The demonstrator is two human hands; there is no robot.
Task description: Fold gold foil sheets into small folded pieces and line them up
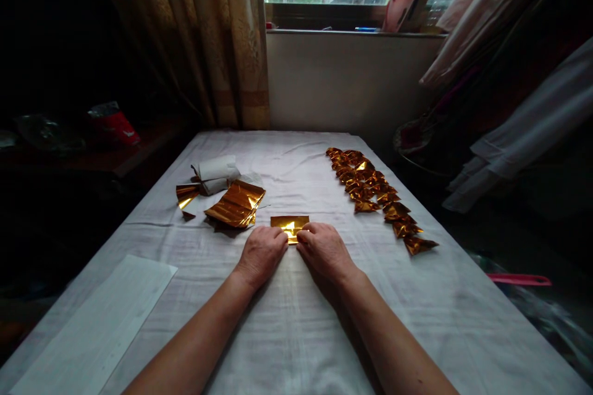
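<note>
A small sheet of shiny gold foil paper (290,222) lies on the white cloth, partly folded along its near side. My left hand (264,253) presses on its near left corner with the fingers curled together. On the near right corner, my right hand (325,251) grips in the same way, thumb and fingers closed at the fold. A stack of gold foil sheets (235,205) lies just left of and beyond my left hand. Folded gold foil pieces (365,180) stand in overlapping rows to the right, apart from my right hand.
White wrapping paper (217,171) and a loose foil scrap (187,196) lie behind the stack. A flat white sheet (99,327) rests at the table's left edge. Beyond the table are a curtain (222,43), a window and hanging clothes. A pink handle (521,279) shows at right.
</note>
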